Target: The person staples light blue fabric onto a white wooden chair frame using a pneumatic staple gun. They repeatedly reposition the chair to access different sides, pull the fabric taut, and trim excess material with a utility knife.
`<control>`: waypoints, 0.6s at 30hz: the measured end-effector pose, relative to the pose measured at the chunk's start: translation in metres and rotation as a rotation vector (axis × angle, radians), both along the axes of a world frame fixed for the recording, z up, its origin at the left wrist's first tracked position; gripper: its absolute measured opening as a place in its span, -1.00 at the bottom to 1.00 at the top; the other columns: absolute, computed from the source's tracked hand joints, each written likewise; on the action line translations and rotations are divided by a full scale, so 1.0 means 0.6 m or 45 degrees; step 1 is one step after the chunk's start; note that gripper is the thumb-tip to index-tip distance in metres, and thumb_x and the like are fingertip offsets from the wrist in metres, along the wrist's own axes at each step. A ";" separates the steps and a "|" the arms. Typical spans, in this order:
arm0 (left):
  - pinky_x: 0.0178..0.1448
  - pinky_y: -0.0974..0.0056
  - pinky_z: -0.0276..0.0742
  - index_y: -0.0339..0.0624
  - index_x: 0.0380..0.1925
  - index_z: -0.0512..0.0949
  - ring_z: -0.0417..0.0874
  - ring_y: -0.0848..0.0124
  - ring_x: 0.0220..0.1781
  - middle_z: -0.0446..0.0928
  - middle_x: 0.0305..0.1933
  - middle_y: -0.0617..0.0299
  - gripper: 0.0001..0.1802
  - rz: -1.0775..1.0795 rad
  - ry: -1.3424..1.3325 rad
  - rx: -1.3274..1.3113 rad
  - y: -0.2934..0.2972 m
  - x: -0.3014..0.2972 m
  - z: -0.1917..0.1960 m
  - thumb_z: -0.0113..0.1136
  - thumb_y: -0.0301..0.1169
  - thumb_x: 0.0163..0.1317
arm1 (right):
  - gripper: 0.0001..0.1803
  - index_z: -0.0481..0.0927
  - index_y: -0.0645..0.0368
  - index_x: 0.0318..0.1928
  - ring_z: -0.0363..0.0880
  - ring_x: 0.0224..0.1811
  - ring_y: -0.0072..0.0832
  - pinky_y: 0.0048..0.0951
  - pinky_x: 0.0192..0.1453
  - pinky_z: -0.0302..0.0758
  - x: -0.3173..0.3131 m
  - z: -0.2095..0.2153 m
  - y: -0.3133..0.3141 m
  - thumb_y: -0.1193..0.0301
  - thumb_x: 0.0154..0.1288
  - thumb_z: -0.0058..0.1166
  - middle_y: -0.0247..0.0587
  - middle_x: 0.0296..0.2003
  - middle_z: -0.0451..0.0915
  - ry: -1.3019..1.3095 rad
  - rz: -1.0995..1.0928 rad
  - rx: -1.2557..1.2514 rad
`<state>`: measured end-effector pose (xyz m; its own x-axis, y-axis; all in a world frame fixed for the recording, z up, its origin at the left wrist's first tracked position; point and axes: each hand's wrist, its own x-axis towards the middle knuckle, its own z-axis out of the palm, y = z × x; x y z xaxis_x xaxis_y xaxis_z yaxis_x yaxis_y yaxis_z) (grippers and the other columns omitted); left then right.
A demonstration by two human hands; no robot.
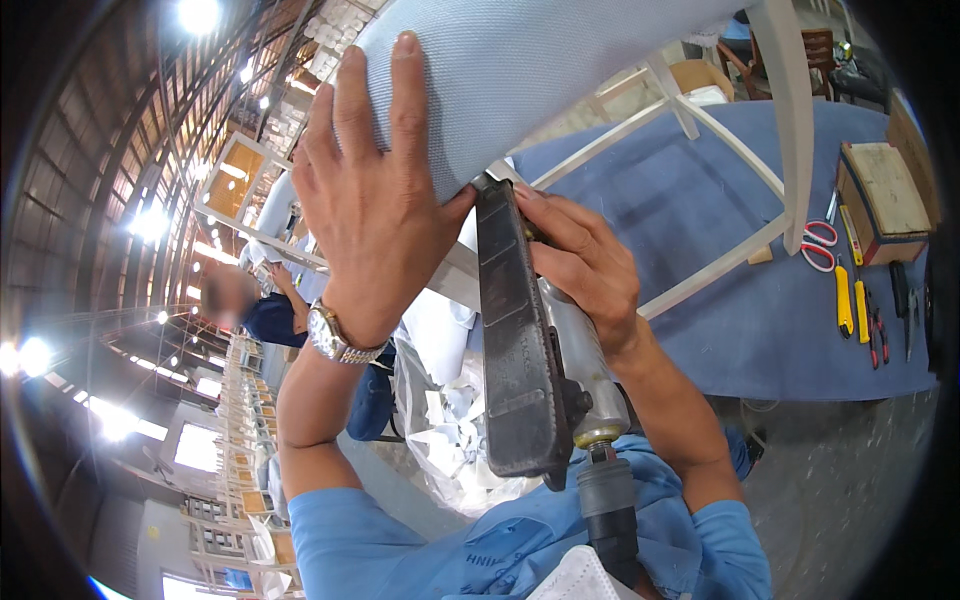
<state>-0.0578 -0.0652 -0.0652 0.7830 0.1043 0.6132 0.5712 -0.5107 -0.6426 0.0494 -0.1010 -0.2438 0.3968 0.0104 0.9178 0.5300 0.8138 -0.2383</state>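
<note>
My left hand (375, 200) lies flat with its fingers stretched over light blue woven fabric (500, 70), which covers a rounded chair seat. Its thumb tip presses by the fabric's lower edge, close to the nose of a pneumatic staple gun (515, 360). My right hand (590, 265) is closed around this gun, whose long dark magazine faces up and whose silver body ends in a black air hose fitting (607, 500). The gun's nose meets the edge of the covered seat. Pale wooden legs and rails (735, 265) of the chair extend to the right.
A blue-covered table (690, 340) bears the chair. On its right lie red-handled scissors (820, 245), yellow cutters (845, 300), pliers (878, 335) and a cardboard box (885, 205). A clear bag of scraps (455, 430) stands below my arms. Another person (270, 315) works at the left.
</note>
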 end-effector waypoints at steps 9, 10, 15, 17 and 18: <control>0.34 -0.18 0.31 0.21 0.61 0.00 0.27 -0.10 0.48 0.11 0.57 -0.02 0.49 0.111 -0.056 0.068 -0.003 0.006 -0.012 0.76 -0.25 -0.37 | -0.63 0.69 0.12 -0.13 0.67 0.10 -0.04 -0.20 0.13 0.62 0.003 0.007 0.002 0.51 -0.05 0.35 -0.02 0.20 0.64 -0.046 -0.079 -0.071; 0.34 -0.18 0.31 0.23 0.61 0.00 0.27 -0.10 0.48 0.11 0.57 -0.01 0.48 0.120 -0.068 0.079 -0.003 0.008 -0.014 0.76 -0.24 -0.37 | -0.63 0.69 0.11 -0.13 0.67 0.10 -0.03 -0.19 0.14 0.62 0.004 0.007 0.003 0.52 -0.05 0.35 -0.02 0.20 0.64 -0.045 -0.100 -0.068; 0.33 -0.16 0.33 0.28 0.61 0.01 0.28 -0.07 0.47 0.12 0.57 0.00 0.46 0.125 -0.119 0.093 0.002 0.010 -0.023 0.75 -0.22 -0.34 | -0.67 0.68 0.12 -0.15 0.66 0.11 -0.01 -0.20 0.14 0.61 0.003 0.008 0.005 0.52 -0.02 0.35 0.00 0.20 0.64 -0.043 -0.128 -0.070; 0.33 -0.16 0.33 0.28 0.61 0.01 0.28 -0.06 0.47 0.12 0.56 0.00 0.47 0.140 -0.104 0.146 0.006 0.007 -0.023 0.76 -0.22 -0.35 | -0.68 0.68 0.12 -0.15 0.66 0.11 0.00 -0.20 0.14 0.61 0.000 0.012 0.003 0.51 -0.01 0.35 0.01 0.19 0.64 -0.035 -0.124 -0.063; 0.33 -0.16 0.33 0.28 0.61 0.01 0.28 -0.06 0.47 0.12 0.56 -0.01 0.47 0.148 -0.098 0.173 0.009 0.006 -0.023 0.76 -0.21 -0.36 | -0.68 0.68 0.13 -0.15 0.66 0.11 0.00 -0.19 0.14 0.61 0.000 0.014 0.001 0.51 0.00 0.34 0.01 0.19 0.64 -0.032 -0.118 -0.063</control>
